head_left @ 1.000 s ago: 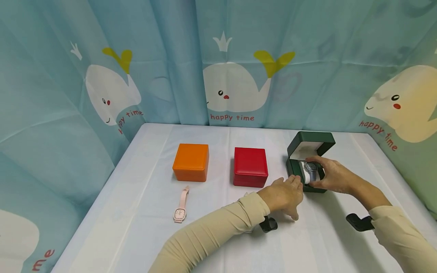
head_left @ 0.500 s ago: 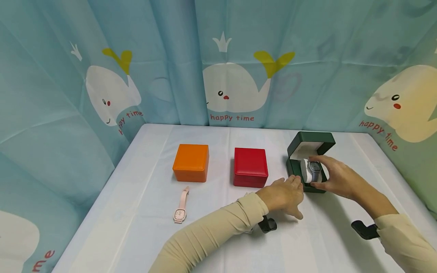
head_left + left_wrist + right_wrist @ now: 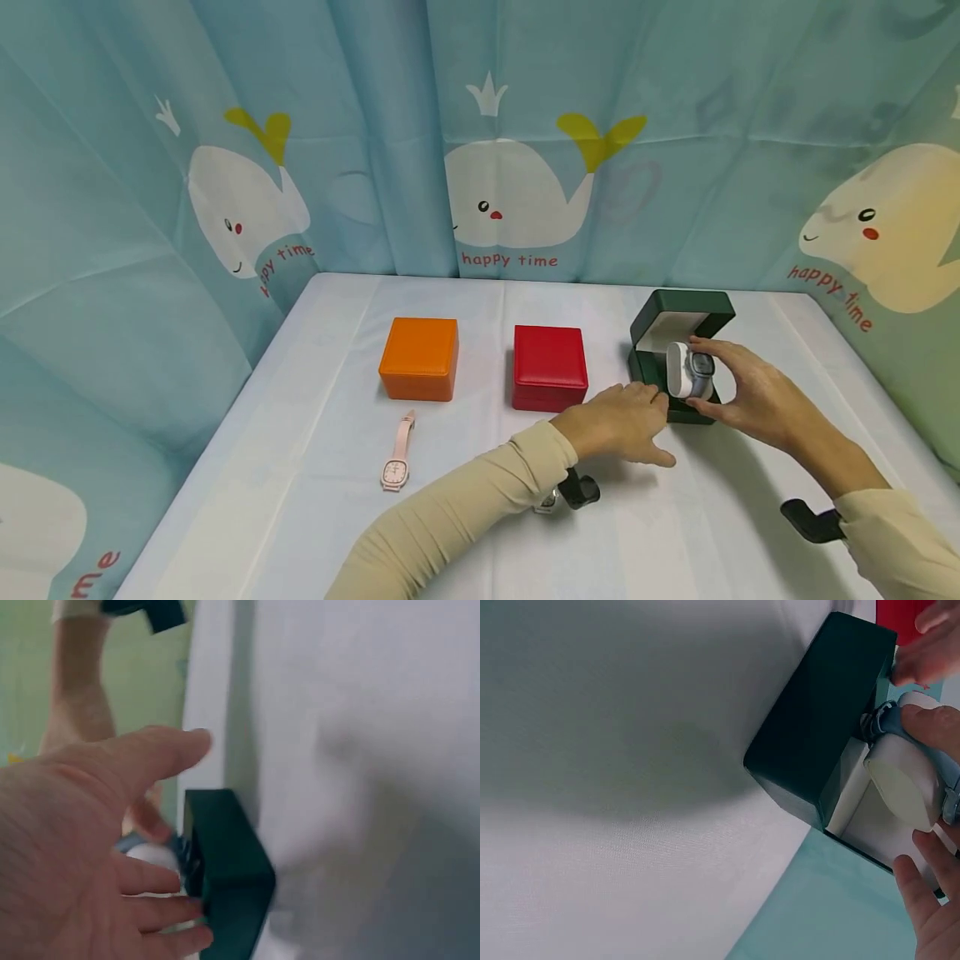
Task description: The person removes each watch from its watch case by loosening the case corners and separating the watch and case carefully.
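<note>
Cushion [image 3: 677, 370] w/ watch [image 3: 702, 365] is pinched in R hand [image 3: 765, 396] over open green box [image 3: 645, 367]; hold it level, clear of lid [image 3: 693, 302], w/ outstretched L hand [image 3: 618, 421] bracing box.

Head view: silvery watch [image 3: 548, 502], lower ctr, part-hidden by L sleeve [image 3: 457, 521], cut by bottom edge; pink watch [image 3: 399, 452], dial too small to read. L wrist view: R hand [image 3: 757, 396] part-hidden behind L hand [image 3: 82, 840]; tabletop [image 3: 375, 697], right, blurred. R wrist view: red box [image 3: 901, 621] cut off, upper R.
</note>
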A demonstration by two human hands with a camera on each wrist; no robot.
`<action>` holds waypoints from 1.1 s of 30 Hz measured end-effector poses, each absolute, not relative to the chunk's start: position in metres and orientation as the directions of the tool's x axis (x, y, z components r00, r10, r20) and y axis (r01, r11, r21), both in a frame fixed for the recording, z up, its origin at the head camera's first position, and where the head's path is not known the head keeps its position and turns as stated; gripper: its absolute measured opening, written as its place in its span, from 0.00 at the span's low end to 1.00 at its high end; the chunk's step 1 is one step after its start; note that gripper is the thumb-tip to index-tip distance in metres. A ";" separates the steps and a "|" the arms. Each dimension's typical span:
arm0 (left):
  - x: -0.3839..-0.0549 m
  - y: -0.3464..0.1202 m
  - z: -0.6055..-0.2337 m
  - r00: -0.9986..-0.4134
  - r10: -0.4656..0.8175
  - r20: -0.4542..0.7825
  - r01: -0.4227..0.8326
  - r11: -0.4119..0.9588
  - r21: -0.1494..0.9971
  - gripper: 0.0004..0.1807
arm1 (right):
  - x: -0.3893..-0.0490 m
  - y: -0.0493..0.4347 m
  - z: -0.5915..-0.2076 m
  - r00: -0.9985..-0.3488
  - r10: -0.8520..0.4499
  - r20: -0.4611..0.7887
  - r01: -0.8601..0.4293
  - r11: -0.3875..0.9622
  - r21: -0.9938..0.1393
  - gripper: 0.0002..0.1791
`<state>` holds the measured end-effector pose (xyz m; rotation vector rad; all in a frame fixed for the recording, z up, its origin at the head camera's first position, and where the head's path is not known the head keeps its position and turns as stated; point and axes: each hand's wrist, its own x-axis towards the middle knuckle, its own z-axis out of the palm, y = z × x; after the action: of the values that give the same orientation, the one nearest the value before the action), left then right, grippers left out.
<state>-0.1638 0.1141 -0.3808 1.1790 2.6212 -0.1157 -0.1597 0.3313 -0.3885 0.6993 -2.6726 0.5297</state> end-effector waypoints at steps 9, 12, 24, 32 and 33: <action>-0.173 0.100 -0.369 -0.740 0.672 0.036 0.636 0.680 0.365 0.45 | -0.148 0.329 -0.387 -0.798 -0.411 0.441 -0.549 0.798 -0.249 0.50; -0.170 0.097 -0.367 -0.784 0.618 0.061 0.555 0.655 0.513 0.43 | -0.144 0.326 -0.385 -0.778 -0.428 0.460 -0.576 0.779 -0.249 0.50; -0.164 0.094 -0.374 -0.842 0.539 -0.025 0.248 0.427 0.870 0.39 | -0.127 0.315 -0.379 -0.730 -0.482 0.484 -0.643 0.726 -0.246 0.52; -0.168 0.095 -0.387 -0.822 0.567 -0.058 0.104 0.250 0.963 0.37 | -0.119 0.306 -0.376 -0.728 -0.487 0.482 -0.655 0.703 -0.278 0.53; -0.168 0.095 -0.388 -0.824 0.563 -0.060 0.094 0.241 0.966 0.36 | -0.118 0.306 -0.376 -0.730 -0.486 0.481 -0.653 0.702 -0.283 0.53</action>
<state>-0.1684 0.0949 -0.3878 0.6026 2.1238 1.6098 -0.1179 0.3056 -0.3761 0.8870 -2.5401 0.6251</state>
